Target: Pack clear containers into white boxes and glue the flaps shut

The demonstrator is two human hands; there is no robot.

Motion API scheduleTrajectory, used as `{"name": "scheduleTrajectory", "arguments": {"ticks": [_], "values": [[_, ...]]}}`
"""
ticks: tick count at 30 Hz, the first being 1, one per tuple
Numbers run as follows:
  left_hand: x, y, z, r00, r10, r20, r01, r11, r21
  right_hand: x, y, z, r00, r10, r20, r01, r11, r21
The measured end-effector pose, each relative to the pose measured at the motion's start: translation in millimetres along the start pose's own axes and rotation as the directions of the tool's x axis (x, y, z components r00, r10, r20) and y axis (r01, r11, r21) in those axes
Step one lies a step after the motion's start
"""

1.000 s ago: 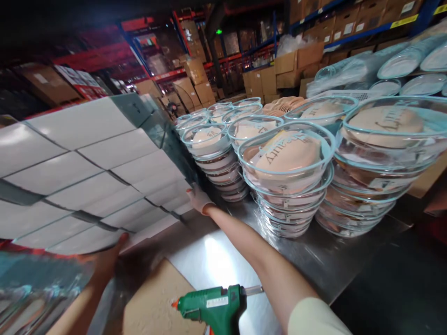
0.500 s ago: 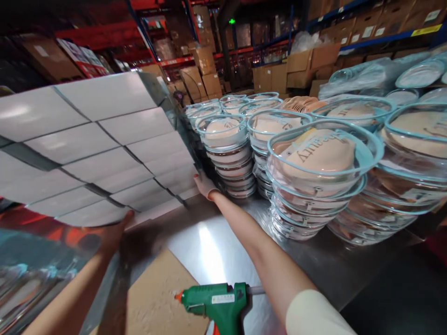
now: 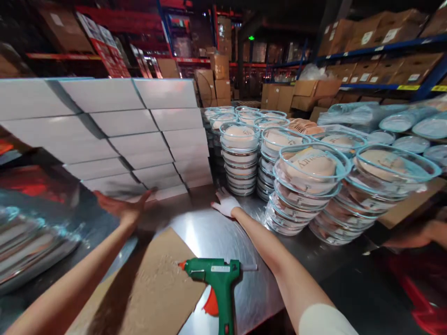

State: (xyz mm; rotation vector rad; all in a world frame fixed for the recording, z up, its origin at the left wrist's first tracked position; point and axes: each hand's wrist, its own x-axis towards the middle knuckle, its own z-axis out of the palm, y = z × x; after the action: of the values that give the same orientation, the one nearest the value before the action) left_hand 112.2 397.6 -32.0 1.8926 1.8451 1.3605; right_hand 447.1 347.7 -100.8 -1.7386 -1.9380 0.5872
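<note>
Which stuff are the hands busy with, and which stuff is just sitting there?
In hand: tall stack of flat white boxes, left hand, gloved right hand.

Lying about: green glue gun, brown cardboard sheet, stacks of clear round lidded containers, shiny metal table.

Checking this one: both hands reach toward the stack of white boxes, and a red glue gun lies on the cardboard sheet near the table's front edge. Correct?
Not quite: the glue gun is green, with only its trigger red. The head view shows it lying partly on the cardboard sheet, while the left hand and right hand reach toward the stack of white boxes.

stacked white boxes point(image 3: 139, 135), upright on table
</note>
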Motion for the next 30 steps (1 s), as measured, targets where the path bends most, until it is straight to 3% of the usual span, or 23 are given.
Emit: {"name": "scheduleTrajectory", "arguments": {"ticks": [4,7,8,11,15,18,20,22,24,26,27,28,29,30], "values": [[-27,25,-8.3,0.994,0.109,0.021,-0.107,0.991,-0.082,-48,2,-17,0.998,-0.007,0.068,0.02,0.981,-0.191],[-65,50,-22.6,0.972,0.233,0.027,-0.228,0.965,-0.13,-80,-2,-28,0.994,0.021,0.104,0.012,0.953,-0.304],[-81,57,-30.5,0.94,0.336,0.063,-0.318,0.927,-0.199,-89,-4,-32,0.993,0.038,0.108,0.001,0.941,-0.339],[-133,72,-63.6,0.785,0.599,0.156,-0.519,0.775,-0.361,-110,-7,-43,0.991,0.089,0.097,-0.038,0.899,-0.437],[-196,77,-122.7,0.629,0.73,0.269,-0.606,0.677,-0.418,-132,-15,-61,0.991,0.098,0.091,-0.035,0.849,-0.527],[-214,71,-158.0,0.572,0.75,0.332,-0.615,0.66,-0.431,-148,-29,-76,0.989,0.123,0.076,-0.057,0.815,-0.576],[-207,61,-171.7,0.584,0.733,0.349,-0.614,0.68,-0.401,-159,-40,-85,0.99,0.138,0.037,-0.088,0.792,-0.604],[-188,43,-181.9,0.634,0.696,0.335,-0.619,0.718,-0.319,-174,-52,-95,0.992,0.121,-0.031,-0.114,0.774,-0.622],[-158,15,-194.7,0.749,0.611,0.256,-0.585,0.791,-0.177,-196,-63,-108,0.992,0.075,-0.102,-0.123,0.767,-0.63],[-123,-21,-213.2,0.918,0.396,-0.032,-0.396,0.918,-0.01,-222,-73,-129,0.977,-0.024,-0.213,-0.12,0.762,-0.636],[-106,-40,-224.0,0.945,0.299,-0.136,-0.299,0.954,0.018,-234,-78,-143,0.948,-0.112,-0.296,-0.114,0.753,-0.648],[-91,-58,-234.7,0.95,0.201,-0.24,-0.2,0.979,0.028,-245,-82,-160,0.891,-0.218,-0.4,-0.117,0.739,-0.664],[-79,-73,-244.1,0.942,0.043,-0.334,-0.038,0.999,0.023,-253,-86,-179,0.797,-0.333,-0.503,-0.133,0.716,-0.685],[-71,-85,-250.9,0.899,-0.111,-0.425,0.11,0.994,-0.027,-260,-91,-198,0.695,-0.425,-0.58,-0.165,0.691,-0.704]]}}
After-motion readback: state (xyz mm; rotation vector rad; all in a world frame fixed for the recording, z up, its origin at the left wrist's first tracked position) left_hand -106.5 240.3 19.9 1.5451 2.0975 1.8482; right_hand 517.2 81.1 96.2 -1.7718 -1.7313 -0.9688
